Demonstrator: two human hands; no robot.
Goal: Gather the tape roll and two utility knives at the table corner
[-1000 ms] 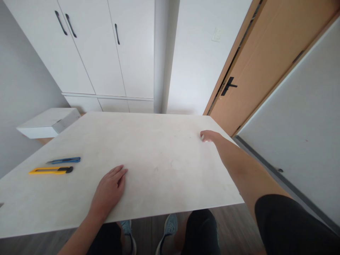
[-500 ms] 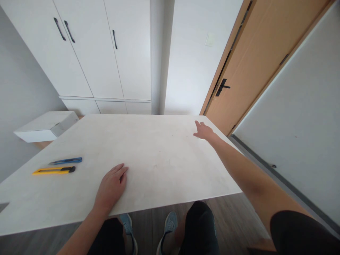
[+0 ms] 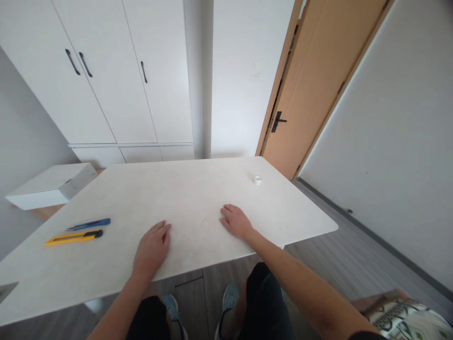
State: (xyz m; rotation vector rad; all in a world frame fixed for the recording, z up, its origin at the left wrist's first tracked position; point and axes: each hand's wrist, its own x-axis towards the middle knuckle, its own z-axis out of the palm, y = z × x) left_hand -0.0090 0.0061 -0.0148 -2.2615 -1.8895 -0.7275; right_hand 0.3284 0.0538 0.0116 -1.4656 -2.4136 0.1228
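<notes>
Both hands just resting palm-down near the tabletop (image 3: 184,189) front edge, left hand (image 3: 151,249) and right hand (image 3: 236,222), fingers loose, grasping nothing. Probably a tape roll (image 3: 258,180) sits by the far right corner.

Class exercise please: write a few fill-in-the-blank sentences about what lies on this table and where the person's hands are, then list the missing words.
1. Both hands, the left hand and the right hand, rest flat on the ____.
2. The blue cutter lies just beyond the ____ cutter.
3. The small roll of tape sits near the table's far ____ corner.

Missing words: table; yellow; right
</notes>
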